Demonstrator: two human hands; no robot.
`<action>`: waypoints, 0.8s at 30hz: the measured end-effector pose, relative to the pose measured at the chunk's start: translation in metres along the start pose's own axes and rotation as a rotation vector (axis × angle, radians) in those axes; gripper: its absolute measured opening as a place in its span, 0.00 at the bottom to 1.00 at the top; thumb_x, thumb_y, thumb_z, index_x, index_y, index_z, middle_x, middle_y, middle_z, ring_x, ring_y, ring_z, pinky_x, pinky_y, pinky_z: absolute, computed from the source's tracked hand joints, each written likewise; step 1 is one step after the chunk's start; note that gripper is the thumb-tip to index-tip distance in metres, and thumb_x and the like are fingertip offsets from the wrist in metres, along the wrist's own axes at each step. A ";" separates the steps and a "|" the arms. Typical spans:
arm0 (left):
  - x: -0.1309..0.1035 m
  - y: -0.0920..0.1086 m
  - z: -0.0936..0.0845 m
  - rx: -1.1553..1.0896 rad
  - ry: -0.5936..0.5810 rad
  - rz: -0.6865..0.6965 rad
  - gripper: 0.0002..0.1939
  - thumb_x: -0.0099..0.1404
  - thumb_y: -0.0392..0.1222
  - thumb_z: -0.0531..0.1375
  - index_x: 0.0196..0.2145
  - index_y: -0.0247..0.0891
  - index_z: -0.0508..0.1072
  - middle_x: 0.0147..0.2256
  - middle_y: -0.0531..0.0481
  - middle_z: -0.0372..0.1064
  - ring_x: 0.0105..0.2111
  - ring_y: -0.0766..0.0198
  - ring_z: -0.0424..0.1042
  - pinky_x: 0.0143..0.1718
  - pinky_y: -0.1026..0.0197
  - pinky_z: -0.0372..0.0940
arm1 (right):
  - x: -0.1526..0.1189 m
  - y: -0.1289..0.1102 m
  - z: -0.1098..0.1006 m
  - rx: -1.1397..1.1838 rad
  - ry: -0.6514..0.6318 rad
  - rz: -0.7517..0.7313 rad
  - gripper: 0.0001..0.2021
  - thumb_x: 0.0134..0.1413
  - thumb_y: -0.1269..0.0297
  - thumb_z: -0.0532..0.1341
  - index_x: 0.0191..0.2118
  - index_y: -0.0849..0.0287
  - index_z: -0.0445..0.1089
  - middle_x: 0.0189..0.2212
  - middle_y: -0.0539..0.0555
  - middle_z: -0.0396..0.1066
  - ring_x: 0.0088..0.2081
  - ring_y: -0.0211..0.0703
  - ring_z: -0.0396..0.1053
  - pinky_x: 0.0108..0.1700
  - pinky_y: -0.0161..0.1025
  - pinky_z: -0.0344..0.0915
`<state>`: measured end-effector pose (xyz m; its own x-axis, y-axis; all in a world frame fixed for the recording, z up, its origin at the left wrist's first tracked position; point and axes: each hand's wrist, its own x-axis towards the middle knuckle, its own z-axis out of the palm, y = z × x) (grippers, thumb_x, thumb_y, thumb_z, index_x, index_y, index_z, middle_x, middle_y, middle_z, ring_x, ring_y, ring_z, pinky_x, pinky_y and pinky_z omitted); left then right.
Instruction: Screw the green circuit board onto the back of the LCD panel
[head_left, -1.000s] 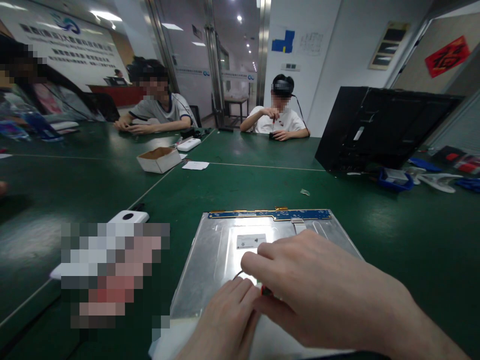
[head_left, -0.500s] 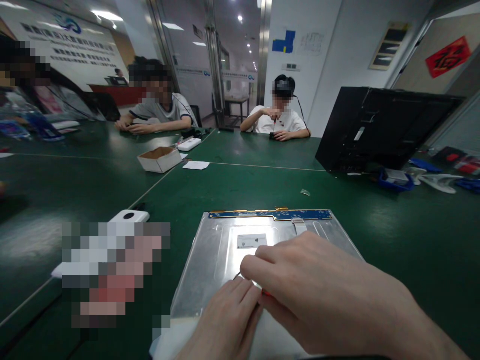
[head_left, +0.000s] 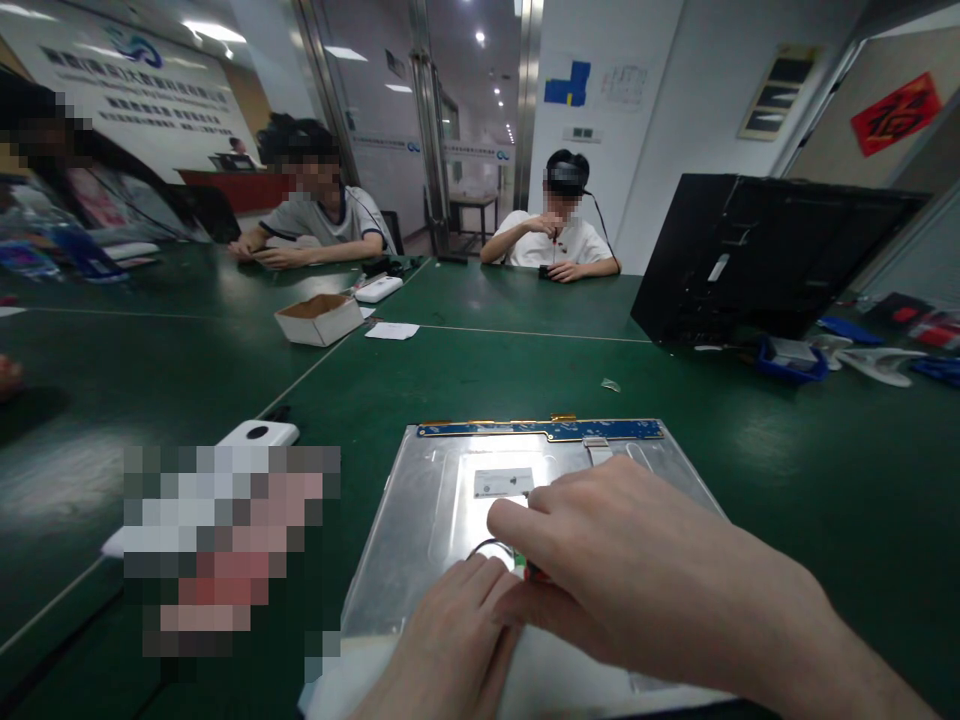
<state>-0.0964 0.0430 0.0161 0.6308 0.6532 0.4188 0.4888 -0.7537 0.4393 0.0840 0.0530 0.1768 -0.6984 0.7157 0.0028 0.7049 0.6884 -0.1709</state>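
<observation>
A flat silver metal panel (head_left: pixel 420 500) lies on the green table, with a long blue circuit board (head_left: pixel 487 431) along its far edge and a label near its middle. My left hand (head_left: pixel 457 630) rests low on the panel, fingers pressed together beside a thin dark wire (head_left: pixel 484 545). Whatever it may hold is hidden. Over the panel's right part, my right hand (head_left: pixel 630 570) is closed round a small red and black thing (head_left: pixel 535 573), mostly covered by the fingers. A bit of green shows between the two hands.
A white device (head_left: pixel 262 432) lies left of the panel. Farther back are an open box (head_left: pixel 319 320), a paper (head_left: pixel 392 331) and a small scrap (head_left: pixel 610 385). A large black monitor (head_left: pixel 772 260) stands at the back right. Several people sit around the table.
My right hand has shifted slightly, its thumb now nearer my left fingers. More of the dark wire and the green bit shows. A person's hand shows more at the left edge.
</observation>
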 end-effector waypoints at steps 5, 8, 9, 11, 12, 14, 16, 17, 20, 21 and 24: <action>0.001 0.001 -0.001 -0.012 0.004 -0.026 0.09 0.68 0.33 0.48 0.35 0.40 0.66 0.34 0.47 0.72 0.32 0.57 0.72 0.30 0.59 0.67 | -0.001 -0.001 -0.001 -0.017 0.007 -0.002 0.03 0.61 0.64 0.59 0.39 0.56 0.66 0.29 0.49 0.72 0.27 0.40 0.67 0.24 0.38 0.46; 0.001 0.002 -0.002 -0.015 -0.031 -0.037 0.09 0.68 0.33 0.48 0.36 0.39 0.67 0.34 0.46 0.72 0.33 0.55 0.73 0.31 0.57 0.68 | -0.001 -0.002 -0.001 -0.022 -0.016 -0.021 0.03 0.58 0.67 0.60 0.38 0.56 0.65 0.29 0.49 0.72 0.27 0.40 0.68 0.23 0.39 0.47; 0.002 0.002 -0.003 -0.018 -0.038 -0.032 0.09 0.69 0.34 0.48 0.37 0.39 0.68 0.35 0.45 0.73 0.34 0.55 0.73 0.33 0.56 0.69 | -0.001 -0.002 -0.001 -0.019 -0.028 -0.032 0.04 0.57 0.68 0.60 0.38 0.56 0.64 0.29 0.49 0.72 0.27 0.40 0.68 0.23 0.39 0.47; 0.003 0.002 -0.004 -0.028 -0.031 -0.020 0.10 0.69 0.34 0.48 0.39 0.39 0.68 0.36 0.44 0.73 0.36 0.54 0.73 0.34 0.55 0.70 | -0.001 -0.003 -0.002 -0.009 -0.039 -0.047 0.06 0.55 0.69 0.61 0.38 0.55 0.63 0.30 0.48 0.72 0.27 0.39 0.67 0.23 0.39 0.48; 0.003 0.002 -0.004 -0.033 -0.020 -0.017 0.10 0.69 0.34 0.48 0.40 0.39 0.68 0.37 0.44 0.73 0.36 0.54 0.74 0.35 0.55 0.70 | -0.002 -0.003 -0.002 -0.003 -0.041 -0.051 0.06 0.55 0.70 0.61 0.39 0.55 0.63 0.31 0.48 0.72 0.27 0.39 0.67 0.23 0.38 0.48; 0.003 0.002 -0.004 -0.036 -0.005 -0.017 0.10 0.68 0.33 0.48 0.40 0.38 0.68 0.37 0.44 0.73 0.36 0.54 0.74 0.35 0.56 0.70 | -0.002 -0.003 -0.003 0.000 -0.041 -0.051 0.07 0.56 0.70 0.60 0.39 0.55 0.63 0.31 0.48 0.72 0.26 0.39 0.66 0.23 0.38 0.48; 0.003 0.002 -0.003 -0.023 -0.003 -0.017 0.10 0.68 0.33 0.48 0.39 0.39 0.68 0.35 0.45 0.73 0.34 0.54 0.73 0.33 0.56 0.70 | -0.002 -0.003 -0.003 0.001 -0.038 -0.051 0.06 0.56 0.70 0.59 0.39 0.55 0.63 0.31 0.48 0.72 0.26 0.39 0.66 0.23 0.38 0.47; 0.003 0.002 -0.002 -0.012 -0.001 -0.018 0.10 0.67 0.33 0.48 0.38 0.39 0.68 0.35 0.45 0.73 0.34 0.54 0.73 0.32 0.55 0.70 | -0.002 -0.003 -0.002 0.000 -0.032 -0.049 0.05 0.57 0.69 0.59 0.39 0.55 0.63 0.30 0.48 0.72 0.26 0.39 0.66 0.23 0.38 0.47; 0.001 0.001 -0.001 0.010 0.003 -0.019 0.09 0.66 0.33 0.49 0.37 0.39 0.67 0.35 0.44 0.72 0.33 0.53 0.73 0.30 0.54 0.69 | -0.001 -0.001 -0.001 -0.013 -0.004 -0.037 0.03 0.60 0.65 0.58 0.38 0.55 0.64 0.28 0.48 0.71 0.25 0.40 0.65 0.23 0.38 0.45; 0.001 0.001 -0.001 0.009 0.004 -0.019 0.08 0.66 0.33 0.49 0.36 0.38 0.67 0.35 0.44 0.72 0.33 0.53 0.73 0.30 0.55 0.69 | -0.001 -0.001 0.000 -0.022 0.002 -0.033 0.03 0.60 0.64 0.58 0.38 0.55 0.64 0.28 0.48 0.71 0.25 0.40 0.65 0.23 0.38 0.45; 0.000 0.001 -0.001 0.005 0.005 -0.009 0.09 0.68 0.33 0.48 0.35 0.38 0.67 0.34 0.45 0.72 0.32 0.55 0.73 0.30 0.56 0.69 | 0.000 0.000 0.001 -0.040 -0.001 -0.026 0.02 0.61 0.64 0.58 0.38 0.55 0.64 0.27 0.48 0.71 0.26 0.40 0.66 0.24 0.37 0.45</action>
<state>-0.0962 0.0424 0.0172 0.6233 0.6603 0.4190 0.4976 -0.7482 0.4389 0.0839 0.0530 0.1762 -0.7168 0.6973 0.0055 0.6907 0.7111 -0.1316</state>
